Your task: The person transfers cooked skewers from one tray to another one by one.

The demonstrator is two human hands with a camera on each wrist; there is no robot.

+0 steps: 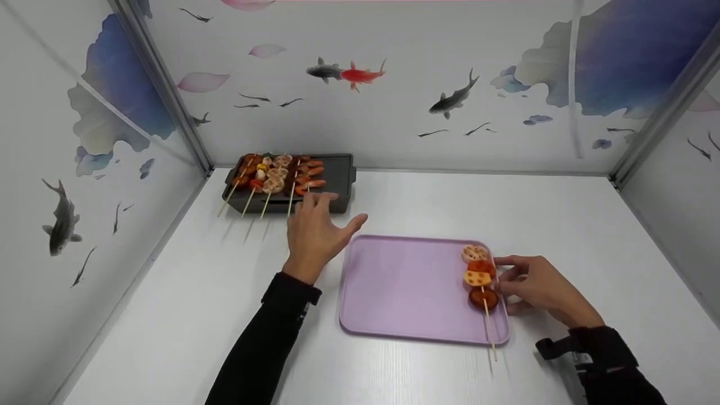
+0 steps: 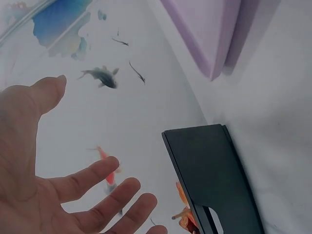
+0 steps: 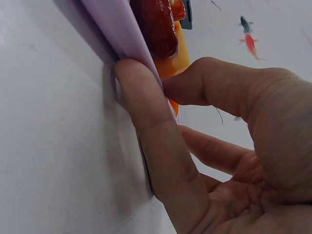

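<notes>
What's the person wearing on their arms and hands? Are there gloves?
No gloves: the left hand and right hand are bare, and no rings show. Both arms have black sleeves, the left sleeve and right sleeve. A black band goes round each wrist; the right band has a strap end sticking out.

2 arms (image 1: 264, 337) extend forward: left fingers (image 2: 90, 179) spread, right fingers (image 3: 151, 112) pinching.
</notes>
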